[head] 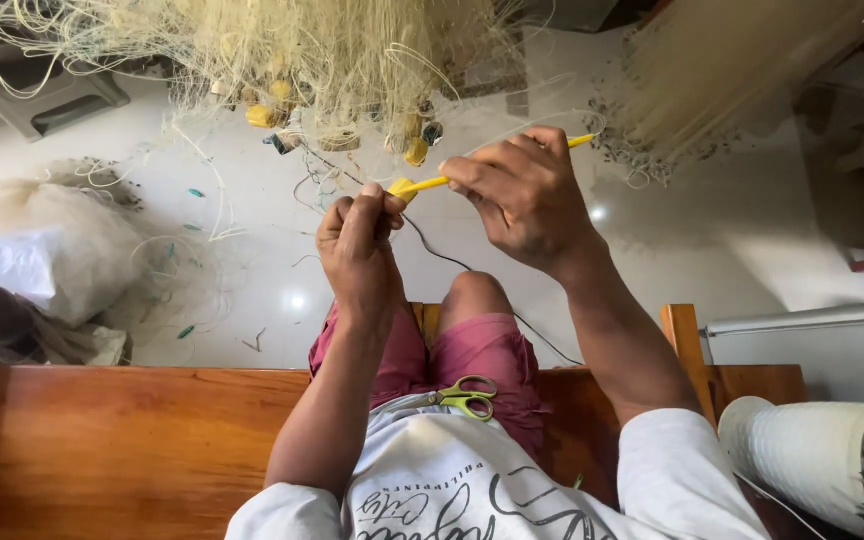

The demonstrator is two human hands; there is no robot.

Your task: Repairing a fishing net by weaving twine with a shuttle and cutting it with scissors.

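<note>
A yellow netting needle [432, 183] was held crosswise above the knees, its thin far tip poking out past the knuckles of the right hand [524, 197], whose fingers were closed around the shaft. The left hand [357, 245] was pinched shut just beside the needle's broad yellow end, thumb and fingertips pressed together on what looked like a strand of the net; the strand itself was too fine to be made out. Overhead and far, a bunched pale fishing net [332, 60] was hung, with small yellow floats [264, 116] dangling at its lower edge. A dark cord [442, 255] was trailed from the hands down across the lap. Green-handled scissors [464, 396] were laid on the shirt, near the waist. The wooden bench [132, 440] was sat upon, a white spool of twine [812, 455] lying at the near right, and a heap of netting [52, 250] piled on the floor at the left.

Risk was judged plain enough: loose loops hanging so close could be snagged by the needle tip, and a knot could be slipped if the pinch were eased. The scissors, resting unsecured, could be tipped off by a shift of the legs.
</note>
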